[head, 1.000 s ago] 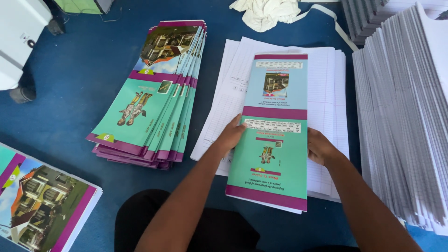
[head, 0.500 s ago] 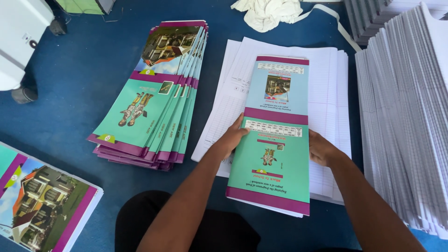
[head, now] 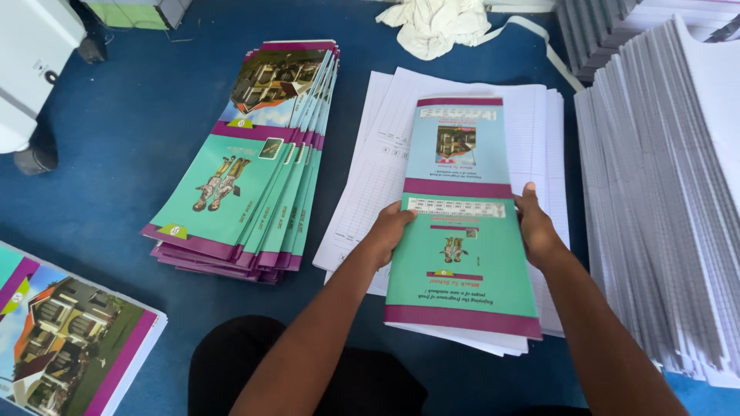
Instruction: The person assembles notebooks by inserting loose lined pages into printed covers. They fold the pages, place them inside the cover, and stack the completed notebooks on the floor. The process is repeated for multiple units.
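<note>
Flat on ruled sheets, glossy teal booklet, left hand gripping its 9 o'clock edge, right hand its 3 o'clock edge.

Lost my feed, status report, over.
Left hand and right hand grip the green cover booklet by its edges. Booklet sits on ruled sheets. Nothing in the way.

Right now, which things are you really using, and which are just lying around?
In use:
left hand and right hand, gripping the green and purple booklet
ruled white sheets under it
fanned pile of matching booklets

Lying about:
crumpled white cloth
tall paper stacks
white machine
booklet with a house picture
</note>
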